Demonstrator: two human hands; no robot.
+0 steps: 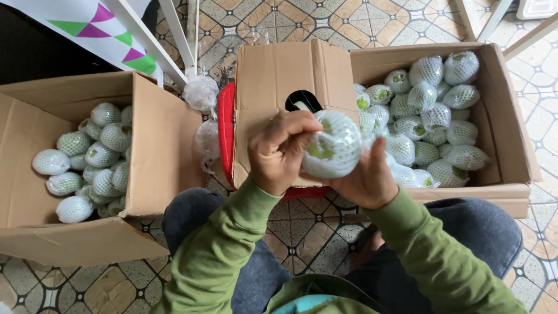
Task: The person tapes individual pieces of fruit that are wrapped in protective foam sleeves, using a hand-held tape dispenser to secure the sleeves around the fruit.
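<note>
A round green fruit in a white foam net is held up in front of me between both hands. My left hand grips its left side, fingers curled over the top of the net. Underneath and to the right, my right hand cups the fruit. The fruit hangs over the flap of the right cardboard box, which holds several more netted fruits. A second cardboard box at my left also contains several netted fruits.
A red bag or basket and crumpled clear plastic bags lie between the boxes. White frame legs and a sheet with coloured triangles stand at the back left. My knees in dark trousers sit over a patterned tile floor.
</note>
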